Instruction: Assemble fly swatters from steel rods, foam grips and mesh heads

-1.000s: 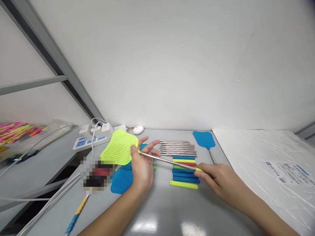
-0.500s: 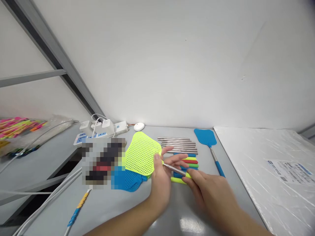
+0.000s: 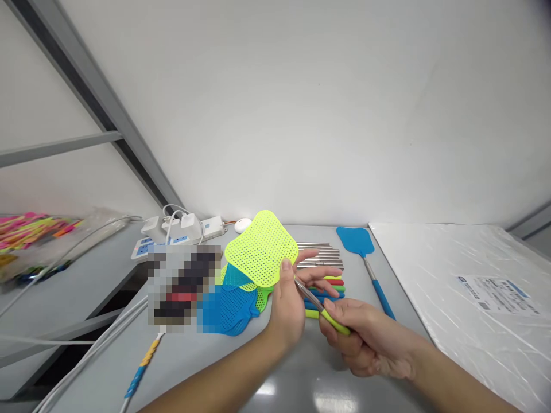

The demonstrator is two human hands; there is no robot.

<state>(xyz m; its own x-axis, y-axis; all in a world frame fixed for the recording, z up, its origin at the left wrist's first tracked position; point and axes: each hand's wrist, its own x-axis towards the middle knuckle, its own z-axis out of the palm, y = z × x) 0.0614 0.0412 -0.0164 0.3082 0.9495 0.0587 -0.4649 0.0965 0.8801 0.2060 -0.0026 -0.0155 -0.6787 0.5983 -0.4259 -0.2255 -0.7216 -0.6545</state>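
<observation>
A yellow-green fly swatter with a perforated head and a metal rod is held between both hands, its head up and to the left. My left hand pinches it where head and rod meet, thumb in front, other fingers stretched out to the right. My right hand is wrapped round its yellow-green grip. Below the head lie loose blue swatter heads and a green one. Behind my left fingers lie metal rods and coloured handle grips, partly hidden.
A whole blue fly swatter lies farther right. Beside it is a white wrapped panel with a label. On the left are a power strip with chargers, a pixelated dark object, cables, and a bag of colourful items.
The yellow-green swatter has moved up and slightly right with my left hand. My right hand has turned, and more of the grip shows in it.
</observation>
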